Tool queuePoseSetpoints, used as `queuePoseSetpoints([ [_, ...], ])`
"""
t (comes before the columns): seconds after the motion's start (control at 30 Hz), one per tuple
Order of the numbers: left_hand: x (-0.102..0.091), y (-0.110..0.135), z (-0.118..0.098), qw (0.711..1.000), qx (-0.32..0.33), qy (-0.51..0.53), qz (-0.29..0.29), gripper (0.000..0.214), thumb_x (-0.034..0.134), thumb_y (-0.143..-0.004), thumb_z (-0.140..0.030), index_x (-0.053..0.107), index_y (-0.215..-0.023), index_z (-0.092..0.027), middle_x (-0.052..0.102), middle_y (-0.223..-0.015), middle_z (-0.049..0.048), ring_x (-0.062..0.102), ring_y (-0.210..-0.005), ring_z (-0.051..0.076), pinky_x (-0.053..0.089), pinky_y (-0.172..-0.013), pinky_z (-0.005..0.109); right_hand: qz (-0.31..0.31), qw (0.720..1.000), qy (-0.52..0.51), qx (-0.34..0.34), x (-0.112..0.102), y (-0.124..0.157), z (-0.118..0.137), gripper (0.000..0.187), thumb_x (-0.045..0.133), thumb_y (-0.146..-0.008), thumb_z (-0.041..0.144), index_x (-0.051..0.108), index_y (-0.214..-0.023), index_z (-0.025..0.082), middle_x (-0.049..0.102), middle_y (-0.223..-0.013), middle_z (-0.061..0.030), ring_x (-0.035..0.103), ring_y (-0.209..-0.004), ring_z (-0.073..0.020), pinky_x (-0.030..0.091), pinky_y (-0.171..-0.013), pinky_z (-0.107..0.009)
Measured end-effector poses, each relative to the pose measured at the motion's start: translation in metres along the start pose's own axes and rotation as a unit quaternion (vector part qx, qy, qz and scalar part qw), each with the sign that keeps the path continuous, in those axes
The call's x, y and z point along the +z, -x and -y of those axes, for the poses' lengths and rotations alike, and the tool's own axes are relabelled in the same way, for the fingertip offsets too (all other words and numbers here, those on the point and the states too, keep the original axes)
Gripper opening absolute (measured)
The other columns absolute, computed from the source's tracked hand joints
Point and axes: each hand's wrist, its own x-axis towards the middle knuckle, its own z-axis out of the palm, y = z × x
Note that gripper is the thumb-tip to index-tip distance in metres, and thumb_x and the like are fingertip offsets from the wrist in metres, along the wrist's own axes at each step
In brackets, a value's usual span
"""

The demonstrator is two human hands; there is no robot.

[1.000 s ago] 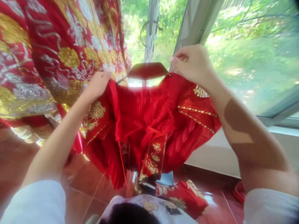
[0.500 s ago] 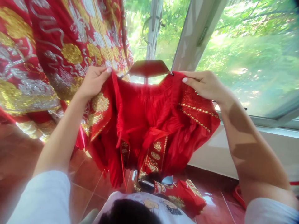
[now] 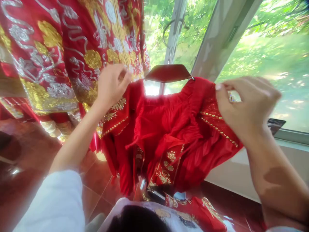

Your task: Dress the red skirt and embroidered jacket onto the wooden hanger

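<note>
A red garment (image 3: 166, 116) with a gathered upper edge and gold-trimmed panels hangs spread out from a hanger (image 3: 169, 73) with a dark red bar and a thin metal hook. My left hand (image 3: 112, 83) pinches the garment's upper left corner between thumb and fingers. At the opposite upper corner, my right hand (image 3: 248, 103) is closed in a pinch, its thumb tip against the red cloth and its other fingers curled. A thin tie dangles on the left side of the garment. The exact grip at both fingertips is partly hidden and blurred.
Large red costumes (image 3: 79, 48) with gold and silver sequins hang at the left. Windows (image 3: 265, 64) fill the back right, with a small dark flat object (image 3: 276, 125) by the sill. Below lies another red embroidered piece (image 3: 205, 211), over a tiled floor (image 3: 94, 180).
The view has shifted, so the costumes, hanger and window appear farther right. My right hand has turned, its fingers now curled rather than stretched along the cloth. My left wrist is raised more.
</note>
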Motion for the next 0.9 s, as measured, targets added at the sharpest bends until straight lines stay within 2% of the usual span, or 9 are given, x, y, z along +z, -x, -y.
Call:
queuePoseSetpoints([
  [0.07, -0.014, 0.033, -0.026, 0.994, -0.046, -0.097, -0.016, 0.04, 0.042, -0.092, -0.05, 0.056, -0.073, -0.018, 0.06, -0.076, 0.0057, 0.055, -0.075, 0.018, 0.036, -0.069, 0.031, 0.032, 0.992, 0.073, 0.095, -0.01, 0.025, 0.018, 0.043, 0.043, -0.083, 0.049, 0.061, -0.063, 0.016, 0.063, -0.062, -0.0079, 0.052, -0.057, -0.0166, 0.032, -0.055, -0.029],
  [0.13, -0.016, 0.07, -0.051, 0.983, -0.095, -0.145, 0.055, 0.041, 0.047, -0.087, -0.056, 0.055, -0.073, -0.019, 0.059, -0.072, 0.0048, 0.054, -0.067, 0.018, 0.031, -0.058, 0.029, 0.152, 0.971, 0.086, 0.162, -0.013, 0.049, 0.032, 0.045, 0.049, -0.077, 0.06, 0.058, -0.066, 0.017, 0.062, -0.064, -0.006, 0.048, -0.054, -0.0158, 0.025, -0.053, -0.026],
  [0.23, -0.004, 0.107, -0.073, 0.962, -0.142, -0.153, 0.175, 0.035, 0.048, -0.087, -0.051, 0.055, -0.074, -0.019, 0.06, -0.067, 0.004, 0.053, -0.059, 0.018, 0.022, -0.051, 0.028, 0.297, 0.937, 0.042, 0.18, -0.008, 0.071, 0.042, 0.042, 0.052, -0.077, 0.056, 0.049, -0.062, 0.018, 0.056, -0.06, -0.0043, 0.039, -0.05, -0.013, 0.021, -0.053, -0.025],
  [0.3, 0.0, 0.112, -0.075, 0.964, -0.138, -0.09, 0.209, 0.032, 0.044, -0.09, -0.037, 0.049, -0.063, -0.019, 0.055, -0.059, 0.0016, 0.047, -0.052, 0.015, 0.02, -0.051, 0.028, 0.303, 0.938, -0.034, 0.167, -0.009, 0.073, 0.044, 0.041, 0.048, -0.081, 0.046, 0.036, -0.054, 0.018, 0.043, -0.049, -0.0016, 0.031, -0.047, -0.0106, 0.02, -0.052, -0.026],
  [0.47, -0.033, 0.086, -0.069, 0.993, -0.089, 0.056, 0.05, 0.041, 0.038, -0.093, -0.032, 0.029, -0.055, -0.019, 0.032, -0.05, -0.0022, 0.029, -0.047, 0.012, 0.022, -0.052, 0.03, 0.176, 0.937, -0.25, 0.17, -0.024, 0.063, 0.051, 0.048, 0.049, -0.083, 0.042, 0.022, -0.052, 0.017, 0.021, -0.049, 0.0013, 0.021, -0.047, -0.0086, 0.019, -0.048, -0.026],
  [0.57, -0.049, 0.054, -0.071, 0.999, -0.037, 0.021, -0.005, 0.036, 0.041, -0.094, -0.039, 0.046, -0.063, -0.021, 0.046, -0.059, 0.0002, 0.042, -0.056, 0.015, 0.032, -0.059, 0.033, 0.196, 0.928, -0.266, 0.172, -0.016, 0.061, 0.055, 0.044, 0.052, -0.078, 0.035, 0.022, -0.05, 0.017, 0.024, -0.047, 0.0011, 0.022, -0.046, -0.0083, 0.018, -0.047, -0.026],
  [0.67, -0.036, 0.007, -0.076, 0.996, 0.064, -0.057, 0.008, 0.032, 0.046, -0.092, -0.046, 0.064, -0.095, -0.02, 0.062, -0.097, 0.01, 0.055, -0.097, 0.028, 0.038, -0.086, 0.042, 0.18, 0.947, -0.186, 0.189, -0.001, 0.057, 0.058, 0.037, 0.054, -0.075, 0.035, 0.031, -0.051, 0.018, 0.036, -0.047, 0.0006, 0.031, -0.046, -0.0098, 0.026, -0.05, -0.028],
  [0.77, -0.006, -0.04, -0.077, 0.994, 0.092, -0.042, 0.035, 0.056, 0.052, -0.088, -0.049, 0.05, -0.133, -0.017, 0.046, -0.137, 0.0144, 0.038, -0.129, 0.035, 0.027, -0.105, 0.048, 0.054, 0.966, -0.102, 0.234, 0.011, 0.038, 0.057, 0.025, 0.056, -0.079, 0.045, 0.052, -0.072, 0.021, 0.054, -0.064, -0.0038, 0.049, -0.06, -0.0169, 0.04, -0.062, -0.033],
  [0.9, 0.014, -0.056, -0.054, 0.992, -0.052, 0.111, 0.034, 0.051, 0.048, -0.086, -0.06, 0.06, -0.111, -0.018, 0.061, -0.106, 0.0142, 0.051, -0.109, 0.029, 0.038, -0.089, 0.04, 0.024, 0.982, -0.035, 0.186, 0.024, -0.003, 0.043, 0.049, 0.051, -0.083, 0.053, 0.051, -0.119, 0.02, 0.055, -0.113, -0.0177, 0.047, -0.112, -0.0347, 0.041, -0.087, -0.05],
])
